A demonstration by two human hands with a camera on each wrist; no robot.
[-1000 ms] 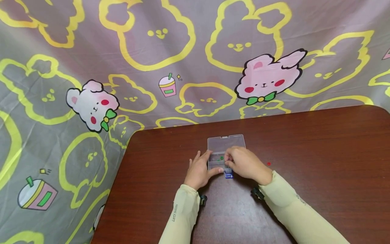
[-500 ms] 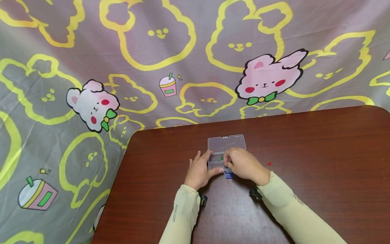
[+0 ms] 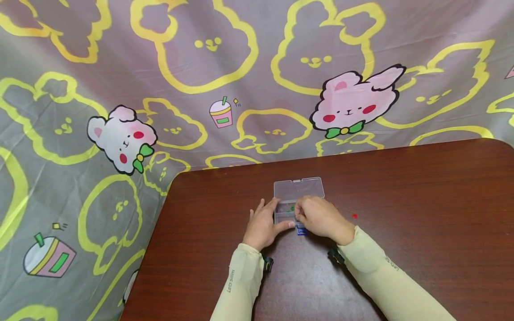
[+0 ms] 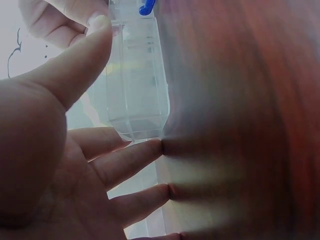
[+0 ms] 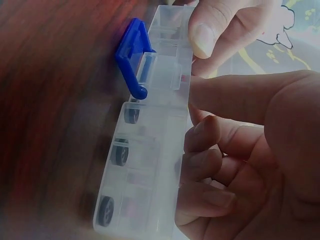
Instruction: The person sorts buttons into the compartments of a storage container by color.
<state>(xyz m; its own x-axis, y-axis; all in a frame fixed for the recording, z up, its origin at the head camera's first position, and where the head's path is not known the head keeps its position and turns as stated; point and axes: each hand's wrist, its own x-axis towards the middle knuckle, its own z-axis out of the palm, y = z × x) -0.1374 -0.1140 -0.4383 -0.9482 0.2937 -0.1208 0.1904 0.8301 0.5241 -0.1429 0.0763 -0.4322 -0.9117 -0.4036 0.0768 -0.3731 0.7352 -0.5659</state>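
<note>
Clear plastic compartment box [image 3: 298, 196], lid open, sits mid-desk [image 3: 401, 187]. Your left hand [image 3: 263, 227] clamps its left end, thumb and fingers around it. Your right hand [image 3: 321, 217] curls over its right half by the blue latch [image 5: 132, 55]; what that grip pinches is hidden.

Head view looks down from above on table [image 3: 401, 200]; both wrist views close, sharing clear box [image 5: 150, 150]

Clear box [image 3: 298, 188] w/ blue latch [image 5: 131, 56], red-brown table [image 3: 421, 200].

I see the box [image 3: 298, 196] mid-desk [image 3: 421, 187], lid behind it, my hands on either side, a bead [image 3: 354, 216] lying to its right.
</note>
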